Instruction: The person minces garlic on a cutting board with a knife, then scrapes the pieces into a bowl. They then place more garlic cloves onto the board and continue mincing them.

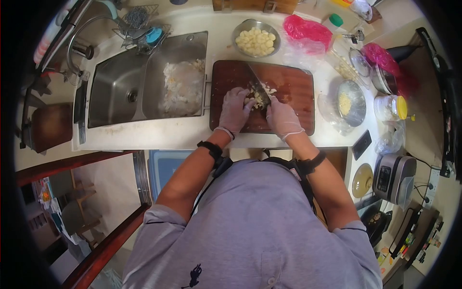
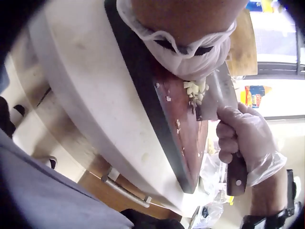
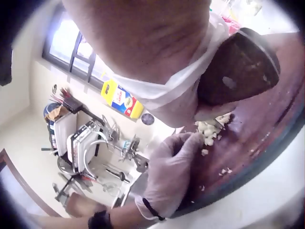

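In the head view, a kitchen knife (image 1: 258, 83) with a broad blade and dark handle (image 2: 237, 177) stands over a brown cutting board (image 1: 293, 89). My gloved right hand (image 1: 283, 118) grips it where the handle meets the blade. Chopped garlic (image 1: 260, 100) lies in a small heap beside the blade. My left hand (image 1: 233, 110), also gloved, is at the heap's left side, thumb and fingers bent in around garlic pieces. In the right wrist view, the left fingertips (image 3: 194, 140) meet right at the garlic. Small bits are scattered over the board.
Behind the board is a metal bowl (image 1: 276, 44) of peeled garlic cloves. To the left, a double sink (image 1: 115, 84) holds pale peelings in one basin. A bowl of minced garlic (image 1: 344, 103), a yellow-lidded jar (image 1: 386, 108) and pink plastic bags (image 1: 308, 32) stand on the right.
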The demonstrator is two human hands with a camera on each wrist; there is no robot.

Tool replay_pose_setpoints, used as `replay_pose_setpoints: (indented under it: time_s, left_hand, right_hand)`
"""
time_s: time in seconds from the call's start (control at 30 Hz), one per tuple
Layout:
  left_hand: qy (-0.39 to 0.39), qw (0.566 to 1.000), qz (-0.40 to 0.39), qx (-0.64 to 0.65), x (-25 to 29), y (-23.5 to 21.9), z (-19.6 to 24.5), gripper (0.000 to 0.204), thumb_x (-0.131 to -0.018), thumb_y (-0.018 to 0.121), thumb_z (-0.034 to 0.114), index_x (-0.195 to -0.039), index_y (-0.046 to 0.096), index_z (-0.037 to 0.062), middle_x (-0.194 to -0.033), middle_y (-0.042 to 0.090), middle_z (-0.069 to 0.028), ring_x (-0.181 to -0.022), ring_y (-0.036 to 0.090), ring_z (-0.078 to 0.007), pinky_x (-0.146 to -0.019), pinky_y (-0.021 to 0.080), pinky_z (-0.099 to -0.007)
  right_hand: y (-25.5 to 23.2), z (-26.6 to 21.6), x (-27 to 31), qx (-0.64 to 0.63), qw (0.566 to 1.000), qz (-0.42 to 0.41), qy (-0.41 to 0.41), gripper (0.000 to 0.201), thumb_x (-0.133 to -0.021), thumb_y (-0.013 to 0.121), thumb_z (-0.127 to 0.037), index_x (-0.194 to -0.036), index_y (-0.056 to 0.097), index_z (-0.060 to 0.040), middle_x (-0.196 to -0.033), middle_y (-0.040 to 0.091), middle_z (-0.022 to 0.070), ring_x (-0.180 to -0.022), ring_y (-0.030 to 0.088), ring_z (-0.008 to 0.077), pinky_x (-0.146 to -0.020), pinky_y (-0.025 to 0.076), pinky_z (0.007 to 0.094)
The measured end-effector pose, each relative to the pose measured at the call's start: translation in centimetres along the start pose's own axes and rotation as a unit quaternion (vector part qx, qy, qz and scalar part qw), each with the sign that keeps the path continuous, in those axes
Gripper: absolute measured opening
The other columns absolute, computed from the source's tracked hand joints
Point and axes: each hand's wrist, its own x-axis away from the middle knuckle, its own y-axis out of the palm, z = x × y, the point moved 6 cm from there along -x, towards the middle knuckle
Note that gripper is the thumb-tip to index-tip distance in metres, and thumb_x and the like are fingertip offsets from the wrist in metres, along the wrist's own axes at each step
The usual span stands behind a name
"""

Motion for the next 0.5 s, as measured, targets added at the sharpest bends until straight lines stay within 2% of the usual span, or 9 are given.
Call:
replay_pose_setpoints:
  time_s: [0.1,0.2,0.3,0.37,0.5]
  left_hand:
    - [0.004,1.0,-0.005,0.011,-0.1,-0.2,-0.3,0.046,-0.084,0.077,0.025,-0.12,0.059,0.0021,-0.121,0.057,-0.0189,-0.113,0.053,-0.0366,-0.099,0.043,-0.0461]
    - [0.008,0.997,0.023,0.067,0.0,-0.8,0.0,0.051,-0.083,0.077,0.023,-0.125,0.058,0.0014,-0.124,0.055,-0.0189,-0.113,0.053,-0.0367,-0.099,0.043,-0.0453]
    - [0.015,0.999,0.022,0.028,0.8,-2.0,0.6,0.055,-0.083,0.077,0.025,-0.129,0.056,0.0011,-0.127,0.054,-0.0186,-0.113,0.053,-0.0368,-0.099,0.043,-0.0447]
    - [-0.013,0.996,-0.033,-0.078,1.3,-2.4,0.9,0.057,-0.084,0.076,0.025,-0.132,0.054,0.0022,-0.128,0.052,-0.0182,-0.113,0.053,-0.0362,-0.098,0.043,-0.0445]
    - [-0.054,0.993,-0.066,-0.086,1.1,-1.7,0.2,0.053,-0.086,0.073,0.023,-0.132,0.055,0.0035,-0.122,0.054,-0.0179,-0.111,0.054,-0.0358,-0.097,0.043,-0.0451]
  right_hand:
    - [-1.1,-0.5,-0.2,0.0,1.0,-0.011,-0.016,0.022,-0.095,0.053,-0.017,-0.102,0.058,0.0039,-0.08,0.067,0.0291,-0.079,0.067,0.0472,-0.076,0.053,0.0552]
    - [-2.4,-1.1,0.2,-0.003,1.0,0.007,-0.018,0.022,-0.096,0.052,-0.017,-0.102,0.058,0.0037,-0.08,0.067,0.0295,-0.079,0.067,0.0472,-0.075,0.053,0.0547]
    - [-0.8,-1.2,0.0,0.009,0.999,-0.031,-0.027,0.022,-0.096,0.052,-0.017,-0.101,0.058,0.0037,-0.081,0.067,0.03,-0.08,0.067,0.0472,-0.076,0.054,0.0543]
    - [0.1,-0.9,0.1,0.011,0.999,-0.04,0.008,0.022,-0.096,0.052,-0.016,-0.102,0.058,0.0038,-0.08,0.067,0.0299,-0.081,0.067,0.0474,-0.076,0.054,0.0546]
    - [-0.7,-0.8,0.0,0.012,0.999,-0.038,-0.002,0.022,-0.096,0.052,-0.016,-0.103,0.057,0.0038,-0.08,0.067,0.03,-0.081,0.067,0.0476,-0.076,0.054,0.0547]
